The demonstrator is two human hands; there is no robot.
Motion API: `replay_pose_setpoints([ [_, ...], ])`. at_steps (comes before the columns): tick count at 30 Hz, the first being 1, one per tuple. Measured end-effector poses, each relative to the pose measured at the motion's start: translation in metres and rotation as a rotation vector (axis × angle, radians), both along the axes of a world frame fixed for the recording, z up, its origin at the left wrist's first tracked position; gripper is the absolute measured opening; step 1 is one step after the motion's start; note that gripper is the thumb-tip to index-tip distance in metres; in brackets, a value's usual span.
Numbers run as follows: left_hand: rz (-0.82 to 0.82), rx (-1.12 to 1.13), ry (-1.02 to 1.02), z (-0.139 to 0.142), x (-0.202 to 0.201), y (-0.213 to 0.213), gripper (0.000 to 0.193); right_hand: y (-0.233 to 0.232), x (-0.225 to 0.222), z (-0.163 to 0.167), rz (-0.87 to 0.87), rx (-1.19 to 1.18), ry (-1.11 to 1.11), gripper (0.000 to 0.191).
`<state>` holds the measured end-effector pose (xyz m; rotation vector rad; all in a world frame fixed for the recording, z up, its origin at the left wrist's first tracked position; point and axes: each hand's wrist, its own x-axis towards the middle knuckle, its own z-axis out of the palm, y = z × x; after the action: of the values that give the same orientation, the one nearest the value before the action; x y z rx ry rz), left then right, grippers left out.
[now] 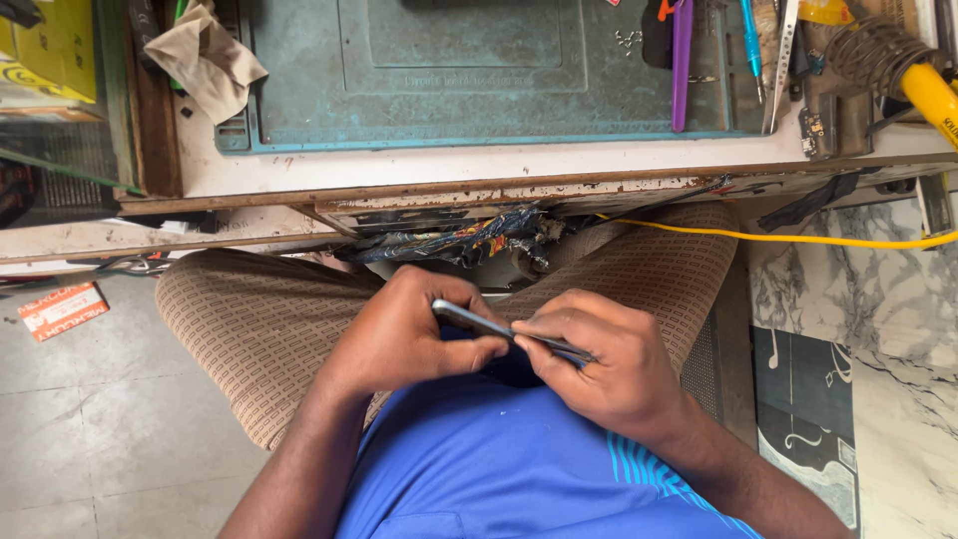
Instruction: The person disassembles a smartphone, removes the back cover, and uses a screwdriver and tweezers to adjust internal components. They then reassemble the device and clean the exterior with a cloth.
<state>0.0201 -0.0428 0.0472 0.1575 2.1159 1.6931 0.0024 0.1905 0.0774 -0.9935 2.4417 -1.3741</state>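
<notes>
A thin dark slab with a silvery edge, a phone [469, 319] seen edge-on, lies across my lap between both hands. My left hand [404, 334] grips its left end, thumb pressed along the edge. My right hand [604, 364] pinches its right end, fingers curled over it. Both hands rest above my patterned brown trousers [249, 319] and blue shirt [479, 469].
A workbench edge [479, 185] runs just beyond my knees, bearing a teal work mat [299, 80], a crumpled cloth [205, 60], a purple tool [681, 65], a blue pen [750, 40] and a yellow-handled soldering iron [933, 95]. A yellow wire [798, 238] crosses right. Grey floor lies left.
</notes>
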Motion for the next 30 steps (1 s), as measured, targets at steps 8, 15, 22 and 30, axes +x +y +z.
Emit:
replay_pose_setpoints([
  [8, 0.073, 0.107, -0.028, -0.019, 0.006, -0.011, 0.022, 0.033, -0.004, 0.002, -0.072, 0.008, -0.084, 0.015],
  [15, 0.073, 0.183, -0.067, -0.030, 0.009, -0.011, 0.026, 0.041, 0.006, -0.007, -0.030, 0.016, -0.153, 0.019],
  [22, 0.080, 0.191, -0.067, -0.028, 0.013, -0.011, 0.025, 0.043, 0.008, -0.007, -0.023, 0.005, -0.204, 0.019],
  [30, 0.077, 0.169, -0.065, -0.027, 0.015, -0.011, 0.025, 0.042, 0.010, -0.006, -0.021, 0.033, -0.199, 0.019],
])
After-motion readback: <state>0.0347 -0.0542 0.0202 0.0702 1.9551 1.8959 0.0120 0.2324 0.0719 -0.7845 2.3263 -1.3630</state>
